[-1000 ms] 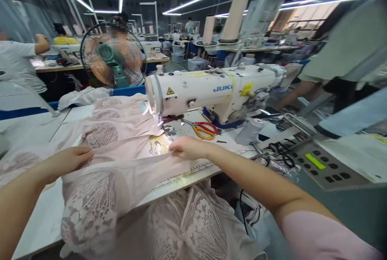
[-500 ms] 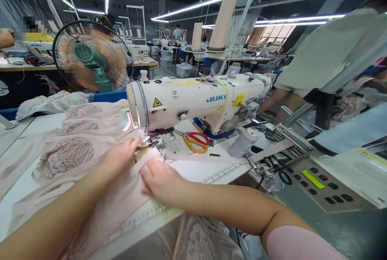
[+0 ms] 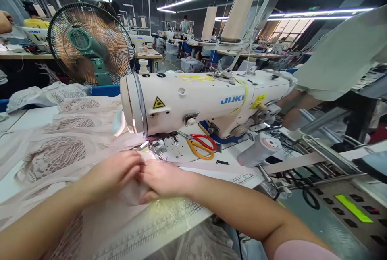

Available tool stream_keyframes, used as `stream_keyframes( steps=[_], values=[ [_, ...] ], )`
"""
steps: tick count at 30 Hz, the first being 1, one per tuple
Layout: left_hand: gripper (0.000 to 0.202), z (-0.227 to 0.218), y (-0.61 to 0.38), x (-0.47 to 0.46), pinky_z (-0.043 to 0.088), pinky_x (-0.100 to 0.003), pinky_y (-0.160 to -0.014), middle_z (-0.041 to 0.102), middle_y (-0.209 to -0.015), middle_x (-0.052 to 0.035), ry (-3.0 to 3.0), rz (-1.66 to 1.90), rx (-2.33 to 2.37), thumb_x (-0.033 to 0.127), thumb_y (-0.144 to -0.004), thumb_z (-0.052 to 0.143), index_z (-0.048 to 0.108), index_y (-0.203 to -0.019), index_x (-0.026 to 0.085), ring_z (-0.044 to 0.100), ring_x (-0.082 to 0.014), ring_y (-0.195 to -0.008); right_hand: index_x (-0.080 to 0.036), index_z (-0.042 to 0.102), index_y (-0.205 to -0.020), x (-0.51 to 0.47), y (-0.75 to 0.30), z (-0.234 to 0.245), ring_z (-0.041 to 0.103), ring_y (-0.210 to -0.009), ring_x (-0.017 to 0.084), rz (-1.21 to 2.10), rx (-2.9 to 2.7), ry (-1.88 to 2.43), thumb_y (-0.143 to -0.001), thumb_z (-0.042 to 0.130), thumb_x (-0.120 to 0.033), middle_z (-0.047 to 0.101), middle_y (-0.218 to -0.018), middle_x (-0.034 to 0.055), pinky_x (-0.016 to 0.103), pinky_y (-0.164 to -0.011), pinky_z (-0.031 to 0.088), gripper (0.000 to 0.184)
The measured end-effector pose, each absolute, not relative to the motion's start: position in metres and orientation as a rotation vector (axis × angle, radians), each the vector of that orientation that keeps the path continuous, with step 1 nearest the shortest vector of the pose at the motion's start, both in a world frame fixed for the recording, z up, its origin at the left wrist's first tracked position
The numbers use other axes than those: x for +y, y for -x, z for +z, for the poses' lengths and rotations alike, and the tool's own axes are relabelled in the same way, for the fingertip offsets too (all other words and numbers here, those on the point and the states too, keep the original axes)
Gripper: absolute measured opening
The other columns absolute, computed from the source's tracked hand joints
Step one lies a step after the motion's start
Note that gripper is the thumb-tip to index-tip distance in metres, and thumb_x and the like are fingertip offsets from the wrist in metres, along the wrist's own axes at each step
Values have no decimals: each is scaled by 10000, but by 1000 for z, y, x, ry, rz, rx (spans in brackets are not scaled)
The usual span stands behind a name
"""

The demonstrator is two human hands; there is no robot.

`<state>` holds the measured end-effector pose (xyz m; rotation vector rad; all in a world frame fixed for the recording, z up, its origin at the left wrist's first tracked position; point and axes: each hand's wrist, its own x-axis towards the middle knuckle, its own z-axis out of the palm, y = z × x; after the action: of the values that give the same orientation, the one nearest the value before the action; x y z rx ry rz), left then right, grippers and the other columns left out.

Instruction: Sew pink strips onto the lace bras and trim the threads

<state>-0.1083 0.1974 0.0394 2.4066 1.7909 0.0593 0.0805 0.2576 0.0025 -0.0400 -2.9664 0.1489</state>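
Pale pink lace fabric point(image 3: 60, 151) lies spread over the white sewing table point(image 3: 18, 119) in front of a white JUKI sewing machine point(image 3: 193, 98). My left hand point(image 3: 113, 173) and my right hand point(image 3: 163, 179) meet side by side just before the needle and presser foot point(image 3: 148, 144). Both have fingers closed, pinching a folded edge of the pink fabric between them. More of the fabric hangs off the table's front edge toward my lap.
Red and yellow scissors point(image 3: 201, 145) lie on the machine bed, a thread cone point(image 3: 260, 151) on its side beyond. A control panel point(image 3: 347, 207) sits right, black scissors point(image 3: 302, 191) beside it. A fan point(image 3: 89, 44) stands behind; a person point(image 3: 338, 62) stands at right.
My hands, a second ago wide apart stretching the fabric, came together at the needle. The left hand drew back slightly and now touches the right hand. The view moved closer to the machine.
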Motion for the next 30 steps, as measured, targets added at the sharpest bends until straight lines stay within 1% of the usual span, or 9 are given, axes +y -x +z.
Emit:
stream_keyframes(
  steps=[2,4,8,12,15,20,23,26,30],
  values=[
    [485,25,112,181,459,-357,-1008,566,-1358,-99,-2543,184,1609,441,-957,307,563,-1281,186,544,-236,-1222,-30,546,-1246,255,-84,3,493,-1264,259,186,-2952,59,-905,553,-509,604,-1276,171,350,-1115,339,588],
    [545,10,117,175,431,-404,-1055,496,-1422,-126,-2582,241,1616,465,-968,293,486,-1366,146,482,-256,-1294,-5,528,-1260,250,-91,4,468,-1291,262,187,-2936,62,-921,527,-507,569,-1314,197,349,-1129,321,606],
    [509,-2,122,185,376,-478,-1101,465,-1445,-114,-2573,188,1642,429,-973,309,494,-1366,162,433,-270,-1334,-27,515,-1281,242,-112,5,456,-1312,248,212,-2939,112,-939,469,-534,521,-1367,213,348,-1110,349,614],
    [492,3,120,194,376,-536,-1087,454,-1452,-125,-2554,164,1651,388,-966,325,496,-1363,155,429,-296,-1334,-50,522,-1275,243,-125,1,451,-1319,246,242,-2925,149,-931,482,-536,526,-1369,198,354,-1105,358,597],
    [495,4,119,198,382,-528,-1084,475,-1435,-133,-2573,177,1640,393,-962,336,501,-1357,147,437,-295,-1327,-47,525,-1272,244,-128,-3,451,-1319,251,256,-2895,152,-939,470,-526,531,-1368,189,363,-1113,352,586],
    [487,6,117,204,385,-476,-1094,488,-1428,-125,-2575,138,1631,389,-956,351,521,-1339,140,449,-279,-1318,-58,547,-1245,244,-129,-4,475,-1298,248,282,-2872,144,-944,462,-515,550,-1349,185,371,-1097,376,555],
    [490,8,115,206,394,-490,-1082,485,-1429,-134,-2555,107,1637,385,-958,334,526,-1330,130,453,-284,-1311,-54,569,-1219,244,-130,-2,491,-1282,256,264,-2866,143,-942,471,-511,558,-1342,182,363,-1096,377,543],
    [481,10,116,207,415,-492,-1057,502,-1415,-138,-2560,107,1640,390,-958,334,541,-1316,145,478,-289,-1286,-55,571,-1219,244,-130,-2,486,-1288,250,259,-2867,139,-942,470,-517,561,-1337,183,360,-1094,376,548],
    [458,8,119,207,444,-468,-1028,510,-1410,-125,-2638,135,1596,382,-959,349,538,-1327,186,498,-285,-1266,-65,581,-1200,245,-130,-3,510,-1262,239,243,-2862,135,-948,450,-528,577,-1322,171,343,-1072,397,543]
  ],
)
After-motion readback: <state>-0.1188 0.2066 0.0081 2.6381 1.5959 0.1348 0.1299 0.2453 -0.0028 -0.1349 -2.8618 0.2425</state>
